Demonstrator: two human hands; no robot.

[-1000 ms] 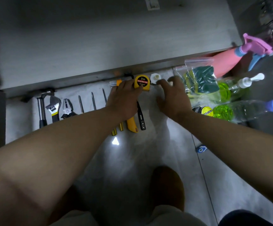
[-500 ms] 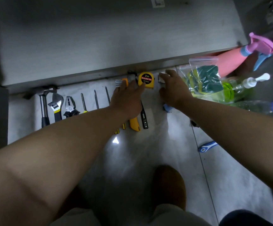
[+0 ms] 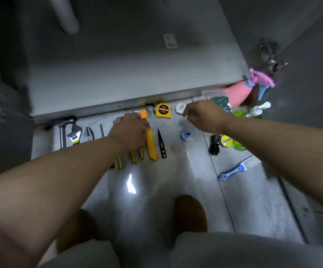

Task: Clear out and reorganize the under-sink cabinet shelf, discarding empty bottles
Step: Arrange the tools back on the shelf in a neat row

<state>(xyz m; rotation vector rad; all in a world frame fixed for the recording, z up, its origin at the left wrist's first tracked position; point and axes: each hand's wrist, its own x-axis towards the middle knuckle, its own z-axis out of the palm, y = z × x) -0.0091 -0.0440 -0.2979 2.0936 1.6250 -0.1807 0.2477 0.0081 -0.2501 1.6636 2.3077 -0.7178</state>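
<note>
Yellow-handled screwdrivers (image 3: 133, 156) lie rowed on the floor before the cabinet shelf (image 3: 137, 74), under the left hand (image 3: 129, 130), whose loose fingers hold nothing visible; nudging them parallel should keep the row tidy. Whether the curled right hand (image 3: 203, 117) grips anything beside the white roll (image 3: 180, 108), I cannot tell. Further right, the zip bag (image 3: 217, 97) holds green sponges, the pump bottle (image 3: 253, 112) holds green liquid, and the pink spray bottle (image 3: 240, 91) hides its fill.
</note>
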